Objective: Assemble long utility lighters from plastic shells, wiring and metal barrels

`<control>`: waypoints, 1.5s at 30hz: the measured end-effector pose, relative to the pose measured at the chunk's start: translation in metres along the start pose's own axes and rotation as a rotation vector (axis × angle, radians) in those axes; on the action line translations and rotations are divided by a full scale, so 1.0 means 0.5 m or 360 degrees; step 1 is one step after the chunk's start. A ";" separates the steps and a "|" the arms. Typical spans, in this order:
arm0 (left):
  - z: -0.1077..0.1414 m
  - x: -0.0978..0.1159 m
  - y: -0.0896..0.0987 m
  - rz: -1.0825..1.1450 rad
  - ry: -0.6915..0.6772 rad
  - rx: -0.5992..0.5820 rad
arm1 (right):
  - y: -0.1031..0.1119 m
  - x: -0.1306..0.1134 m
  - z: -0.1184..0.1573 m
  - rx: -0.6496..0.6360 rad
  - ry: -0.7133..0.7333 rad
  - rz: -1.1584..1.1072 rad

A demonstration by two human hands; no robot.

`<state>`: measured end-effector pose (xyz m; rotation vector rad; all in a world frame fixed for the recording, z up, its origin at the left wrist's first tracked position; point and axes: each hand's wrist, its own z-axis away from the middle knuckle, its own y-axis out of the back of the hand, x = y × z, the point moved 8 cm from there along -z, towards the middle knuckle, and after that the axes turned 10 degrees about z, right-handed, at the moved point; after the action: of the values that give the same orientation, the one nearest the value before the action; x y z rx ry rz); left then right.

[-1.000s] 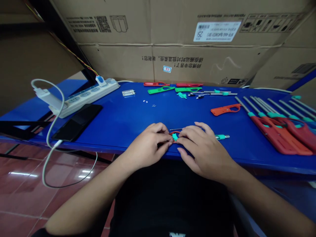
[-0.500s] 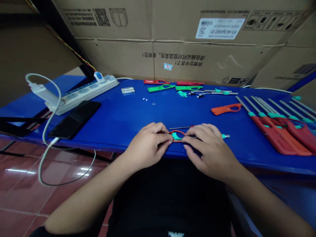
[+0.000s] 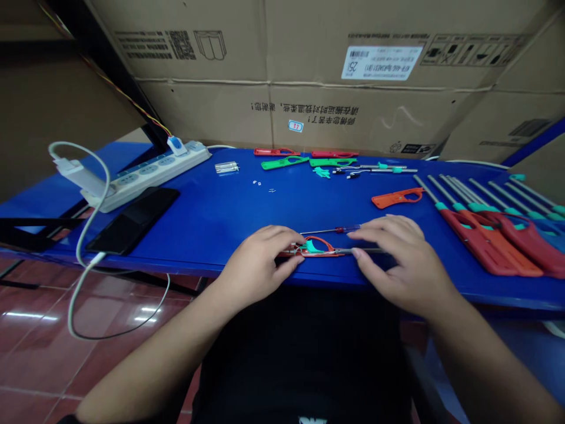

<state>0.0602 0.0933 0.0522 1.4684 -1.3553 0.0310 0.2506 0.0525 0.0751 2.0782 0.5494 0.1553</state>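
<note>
At the table's front edge lies an orange lighter casing half point(image 3: 329, 243), with a teal trigger point(image 3: 311, 247) and thin wires in it. My left hand point(image 3: 265, 259) pinches its left end between thumb and fingers. From the casing's right end runs a metal tube point(image 3: 346, 251), which passes under my right hand point(image 3: 395, 259). That hand has thumb and fingers apart around the tube and nothing gripped; whether the thumb tip touches the tube I cannot tell. Just behind the casing is a screwdriver point(image 3: 338, 229) with a red handle, close to my right fingertips.
Long-nosed lighters point(image 3: 481, 241) lie in a row at right, beside an orange casing half point(image 3: 397, 198). Red and green casing halves point(image 3: 285, 163), teal pieces point(image 3: 322, 172) and metal rods point(image 3: 388, 169) lie at the back. A phone point(image 3: 135, 221) and power strip point(image 3: 154, 171) are at left.
My right hand has moved right, off the casing, and its fingers have spread. My left hand has shifted slightly left, baring more of the casing. The screwdriver handle now shows.
</note>
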 end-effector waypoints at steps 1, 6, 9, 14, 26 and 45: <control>0.001 0.001 0.005 -0.0025 0.0021 0.0017 | 0.005 0.011 0.001 0.0007 -0.0026 0.0017; 0.025 0.015 0.047 -0.0211 -0.0032 0.0136 | -0.004 0.033 0.014 -0.0077 -0.0053 0.0031; 0.040 0.000 0.065 -0.0217 -0.0007 0.0174 | -0.018 0.031 0.016 -0.0120 -0.0061 0.0013; 0.037 -0.029 0.064 -0.0130 0.0044 0.0058 | -0.035 0.027 0.012 -0.0169 -0.0029 0.0002; 0.022 -0.068 0.062 0.0188 0.0229 -0.0092 | -0.057 0.025 0.013 -0.0313 0.0024 -0.0016; 0.024 -0.052 0.074 0.0167 0.0196 -0.0019 | -0.054 0.018 0.005 -0.0361 0.0035 -0.0001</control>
<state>0.0173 0.1117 0.0548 1.3618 -1.3288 0.1779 0.2508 0.0669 0.0503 1.8575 0.5205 0.2296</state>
